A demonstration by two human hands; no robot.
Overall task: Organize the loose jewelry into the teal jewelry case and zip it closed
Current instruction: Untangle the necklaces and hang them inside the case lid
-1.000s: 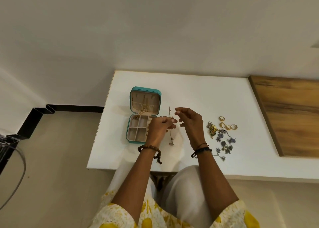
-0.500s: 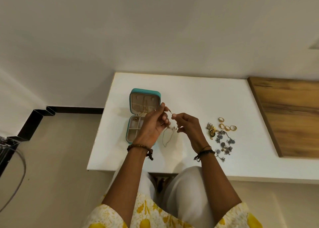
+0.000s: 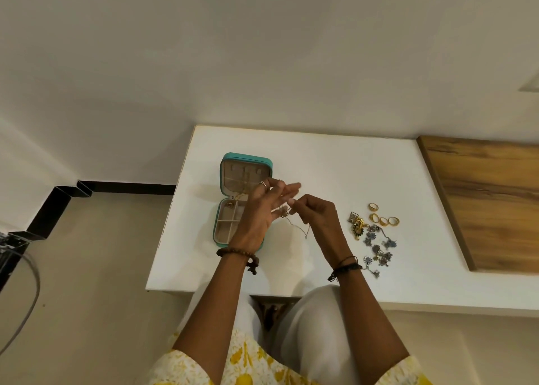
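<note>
Visibly four gold rings (image 3: pixel 383 217), one teal case (image 3: pixel 233 204), two hands (image 3: pixel 287 209)

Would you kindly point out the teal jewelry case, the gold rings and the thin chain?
teal jewelry case (image 3: pixel 246 157): head view, lid's top rim.
gold rings (image 3: pixel 383 220): head view, middle ring.
thin chain (image 3: pixel 303 231): head view, hanging loop.

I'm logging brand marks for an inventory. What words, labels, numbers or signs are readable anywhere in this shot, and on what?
None: no text can be read in this view.
Teal jewelry case: no logo or label shows on its lid or compartments.
Gold rings and the other loose jewelry: any stamps are too small to tell.
White table and wooden panel: plain, no markings.
</note>
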